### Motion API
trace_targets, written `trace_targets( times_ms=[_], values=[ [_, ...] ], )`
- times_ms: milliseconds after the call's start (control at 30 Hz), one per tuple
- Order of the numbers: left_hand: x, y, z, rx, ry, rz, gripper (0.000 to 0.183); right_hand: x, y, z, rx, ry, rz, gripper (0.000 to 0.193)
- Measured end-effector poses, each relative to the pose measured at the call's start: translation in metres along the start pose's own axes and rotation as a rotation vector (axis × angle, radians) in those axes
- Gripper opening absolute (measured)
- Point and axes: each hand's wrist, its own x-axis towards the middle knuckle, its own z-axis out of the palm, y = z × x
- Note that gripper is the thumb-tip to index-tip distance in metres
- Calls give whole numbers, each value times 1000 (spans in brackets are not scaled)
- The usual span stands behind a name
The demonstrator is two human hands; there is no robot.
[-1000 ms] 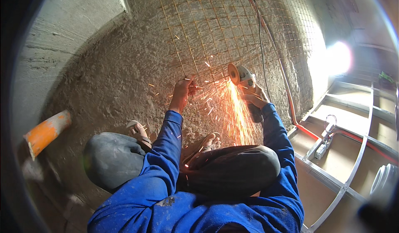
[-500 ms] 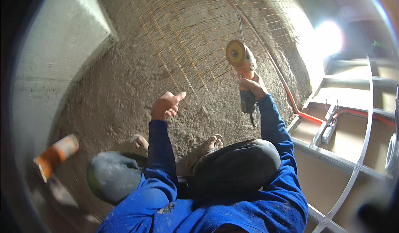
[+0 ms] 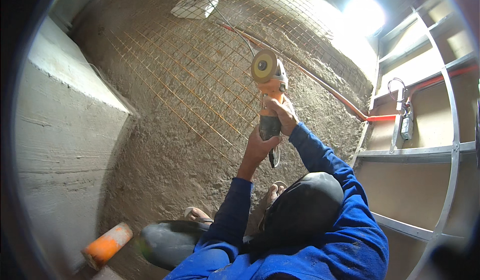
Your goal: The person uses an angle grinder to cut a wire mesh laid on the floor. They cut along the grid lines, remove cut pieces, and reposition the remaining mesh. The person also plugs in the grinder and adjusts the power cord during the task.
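An orange and black angle grinder (image 3: 272,87) is held up in front of me, its round yellowish disc (image 3: 264,66) toward the far end. My right hand (image 3: 283,114) is closed around its body just behind the orange part. My left hand (image 3: 260,145) grips the dark rear end of the same tool, close to where the cord comes out. Past the grinder, a rusty wire mesh (image 3: 200,85) lies over the rough grey ground; its near wire ends reach to just left of my left hand.
A concrete block wall (image 3: 70,130) rises on the left. An orange pipe piece (image 3: 107,244) lies at lower left. Metal framing (image 3: 420,152) with a red conduit (image 3: 382,118) stands on the right. A white slab (image 3: 195,6) and a bright lamp (image 3: 364,15) are farther off.
My left hand, free with its fingers partly curled before, has come over to the right and taken hold of the grinder's rear. The view has shifted, bringing the white slab into sight.
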Motion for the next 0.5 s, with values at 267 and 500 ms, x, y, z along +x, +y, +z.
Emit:
trace_targets(
  times_ms=[267, 500],
  values=[
    [12, 11, 13, -149, -54, -13, 40, 6, -12, -23, 147, -50, -13, 57],
    [33, -6, 30, -83, -106, -27, 39, 7, -14, -55, 363, -7, 69, 49]
  ],
)
